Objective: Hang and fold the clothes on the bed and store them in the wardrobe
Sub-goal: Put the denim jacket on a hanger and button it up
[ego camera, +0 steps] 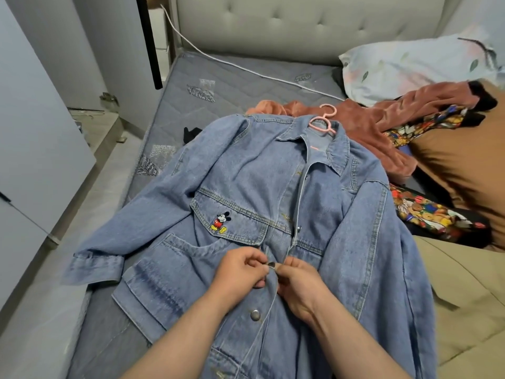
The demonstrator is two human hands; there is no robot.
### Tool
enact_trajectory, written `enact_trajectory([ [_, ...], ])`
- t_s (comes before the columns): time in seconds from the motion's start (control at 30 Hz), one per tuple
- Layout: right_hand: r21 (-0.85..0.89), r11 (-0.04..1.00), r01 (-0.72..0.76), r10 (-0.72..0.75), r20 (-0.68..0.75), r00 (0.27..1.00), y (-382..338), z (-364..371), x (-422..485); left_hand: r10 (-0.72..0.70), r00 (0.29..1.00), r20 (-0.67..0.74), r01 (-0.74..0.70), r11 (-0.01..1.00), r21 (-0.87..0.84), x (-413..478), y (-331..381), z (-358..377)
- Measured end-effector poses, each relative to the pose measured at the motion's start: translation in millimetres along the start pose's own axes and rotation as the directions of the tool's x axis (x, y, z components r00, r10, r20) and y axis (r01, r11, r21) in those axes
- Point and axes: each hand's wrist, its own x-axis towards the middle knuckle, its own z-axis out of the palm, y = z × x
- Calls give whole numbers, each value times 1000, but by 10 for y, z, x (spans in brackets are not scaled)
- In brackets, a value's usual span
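A blue denim jacket (246, 187) with a small cartoon mouse patch lies front up on the grey mattress (218, 77). A pink hanger (323, 120) sits inside its collar, hook pointing to the headboard. My left hand (241, 272) pinches the left front edge of the jacket at a metal button. My right hand (299, 283) pinches the right front edge against it. One button below my hands is fastened. Behind the jacket lies a rust-coloured velvet garment (369, 119).
A patterned garment (426, 212) and a brown one (464, 165) are piled at the right, with a tan cloth (464, 296) nearer me. A floral pillow (415, 61) leans on the padded headboard (300, 23). A white cable (232, 64) crosses the mattress. White wardrobe doors (32, 132) stand at left.
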Motion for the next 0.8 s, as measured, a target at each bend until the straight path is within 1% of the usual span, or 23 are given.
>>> enact_trajectory([
  [0.03,3,1000,-12,11,44,999,-10,-6,-14,-29,1000,2,29,999,-43,0,-23,3],
  [0.1,-106,994,-18,26,77,997,-33,-13,-13,-46,999,9,46,995,-92,15,-53,-16],
  [0.17,-262,965,12,0,45,999,-40,-20,16,-50,999,12,51,993,-103,22,-54,-35],
  [0.23,-365,930,37,-32,22,999,-41,-29,44,-73,997,11,74,992,-102,23,-44,-34],
  [0.37,-437,895,92,-91,23,996,6,5,44,-142,990,24,144,976,-164,49,-42,-51],
  [0.47,-452,880,148,-155,21,988,41,17,39,-181,983,14,180,960,-213,52,-43,-31],
  [0.53,-436,886,156,-154,41,987,51,-8,29,-181,983,-28,172,964,-201,47,-44,3],
  [0.6,-401,907,132,-119,58,991,32,-41,18,-176,983,-58,162,969,-185,50,-39,36],
  [0.67,-337,938,74,-50,79,996,2,-81,24,-162,984,-80,147,974,-174,51,-40,64],
  [0.73,-273,962,14,21,124,992,-32,-111,37,-139,986,-96,121,978,-173,36,-48,91],
  [0.8,-255,967,-11,54,164,985,-57,-117,50,-111,988,-105,93,982,-163,22,-60,100],
])
